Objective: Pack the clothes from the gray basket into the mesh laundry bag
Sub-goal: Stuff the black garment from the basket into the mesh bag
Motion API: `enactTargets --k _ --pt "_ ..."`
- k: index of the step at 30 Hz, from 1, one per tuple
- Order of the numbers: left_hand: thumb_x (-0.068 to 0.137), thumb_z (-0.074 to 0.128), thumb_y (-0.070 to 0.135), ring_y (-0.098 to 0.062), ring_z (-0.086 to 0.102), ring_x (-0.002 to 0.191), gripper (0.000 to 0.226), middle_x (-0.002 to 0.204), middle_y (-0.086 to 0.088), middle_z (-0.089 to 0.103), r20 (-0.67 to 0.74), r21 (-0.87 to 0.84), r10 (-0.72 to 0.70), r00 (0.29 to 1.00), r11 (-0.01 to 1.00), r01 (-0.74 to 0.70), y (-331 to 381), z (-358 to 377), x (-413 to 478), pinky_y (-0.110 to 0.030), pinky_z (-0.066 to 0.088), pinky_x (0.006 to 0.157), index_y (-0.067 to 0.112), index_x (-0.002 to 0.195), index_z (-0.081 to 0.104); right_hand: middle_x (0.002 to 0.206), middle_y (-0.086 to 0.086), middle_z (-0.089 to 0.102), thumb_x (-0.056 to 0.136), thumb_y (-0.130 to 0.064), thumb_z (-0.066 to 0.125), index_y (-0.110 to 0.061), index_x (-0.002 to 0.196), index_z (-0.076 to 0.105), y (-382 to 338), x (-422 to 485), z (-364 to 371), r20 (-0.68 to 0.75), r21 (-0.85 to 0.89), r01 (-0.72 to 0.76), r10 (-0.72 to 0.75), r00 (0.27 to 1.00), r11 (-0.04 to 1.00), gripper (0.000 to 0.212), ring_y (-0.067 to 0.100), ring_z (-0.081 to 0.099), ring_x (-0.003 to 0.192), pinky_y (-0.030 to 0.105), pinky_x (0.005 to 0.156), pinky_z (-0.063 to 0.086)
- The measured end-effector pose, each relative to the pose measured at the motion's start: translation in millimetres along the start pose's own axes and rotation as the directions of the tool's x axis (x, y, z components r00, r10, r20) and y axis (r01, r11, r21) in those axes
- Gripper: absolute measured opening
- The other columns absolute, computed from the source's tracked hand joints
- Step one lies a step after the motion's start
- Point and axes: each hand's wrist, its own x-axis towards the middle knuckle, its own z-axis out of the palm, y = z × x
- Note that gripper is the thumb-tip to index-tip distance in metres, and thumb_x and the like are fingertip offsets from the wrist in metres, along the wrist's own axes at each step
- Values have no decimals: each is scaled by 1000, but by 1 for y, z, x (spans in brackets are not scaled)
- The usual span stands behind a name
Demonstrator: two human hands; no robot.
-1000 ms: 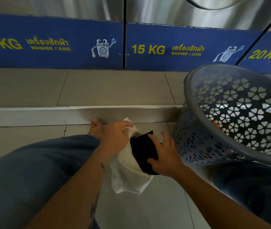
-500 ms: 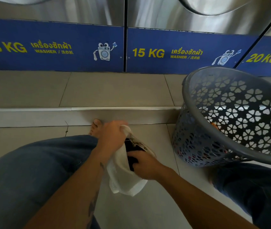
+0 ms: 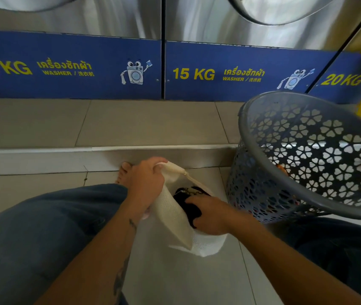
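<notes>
I was partway through stuffing one piece. My right hand (image 3: 212,214) was at the mouth of the bag (image 3: 175,219), low centre of the frame, with its fingers curled round a dark garment (image 3: 189,202) that sat partly inside. My left hand (image 3: 146,179) gripped the bag's upper edge in a closed fist beside the zip, holding the mouth open.

The basket (image 3: 320,137) stood tipped toward me at right, just beside the bag. Scraps of orange and other colours showed through its wall, so I judged more clothes were left to move. The next move would call for pushing the garment to the bottom, letting go, and reaching right into the basket while the left hand held the mouth wide.

The bag was white fine mesh, soft and slack, and it folded where it hung. The garment looked black and limp. The basket was rigid grey plastic, round, pierced with flower-shaped holes. Steel washers (image 3: 219,25) with blue panels filled the top.
</notes>
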Motion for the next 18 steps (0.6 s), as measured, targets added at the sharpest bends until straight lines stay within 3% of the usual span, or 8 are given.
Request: enactTargets --k 2,4,6,8,10,13,15,18 --pt "99 43 18 -15 45 97 32 100 14 51 73 75 -13 997 997 7 2 9 -5 -11 25 79 31 117 66 147 4 45 81 -19 63 -24 144 46 17 3 11 -151 101 -17 32 988 995 65 26 46 131 37 106 45" --pt "100 45 18 -16 45 106 30 111 11 47 151 109 -1 989 994 -16 2 17 -13 -11 19 72 25 124 62 148 6 45 79 -18 62 -25 145 44 29 6 27 -124 152 -39 58 991 988 68 28 45 134 43 110 44" --pt "96 51 19 -16 52 112 31 119 7 56 234 77 29 972 996 -48 -2 26 -16 -17 33 92 26 125 60 154 7 39 82 -17 58 -23 152 35 32 10 42 -73 138 -61 71 995 989 74 32 37 141 46 116 36" --pt "90 58 14 -19 53 119 42 132 -1 56 326 64 45 944 996 -70 -6 33 -19 -25 41 100 23 131 56 158 7 29 85 -15 55 -21 157 26 30 14 54 -109 132 -62 76 991 989 78 32 27 147 46 121 27" --pt "84 61 3 -20 46 129 58 142 -1 48 410 74 93 907 988 -134 -14 41 -22 -20 33 103 20 139 49 165 6 16 88 -21 55 -23 159 15 28 19 61 -116 62 -83 90 989 995 82 34 12 151 49 124 18" --pt "77 60 -9 -17 41 135 68 145 1 45 463 58 179 868 971 -231 -17 48 -24 -13 25 104 19 138 50 169 3 -6 91 -41 52 -33 160 3 35 24 64 28 -72 -182 185 982 981 85 41 -13 153 62 121 2" --pt "74 55 -14 -17 45 130 65 142 1 49 433 38 231 871 961 -273 -13 48 -23 -15 29 103 19 129 60 167 3 6 86 -42 54 -33 158 12 39 25 60 -31 -41 -167 166 986 985 83 42 -4 152 63 121 8" --pt "71 53 -16 -23 53 121 57 138 0 54 351 47 352 867 919 -393 -7 48 -17 -31 43 100 18 114 71 154 4 34 79 -31 60 -25 151 35 47 19 47 -232 24 -46 50 971 999 76 32 24 145 50 120 26"
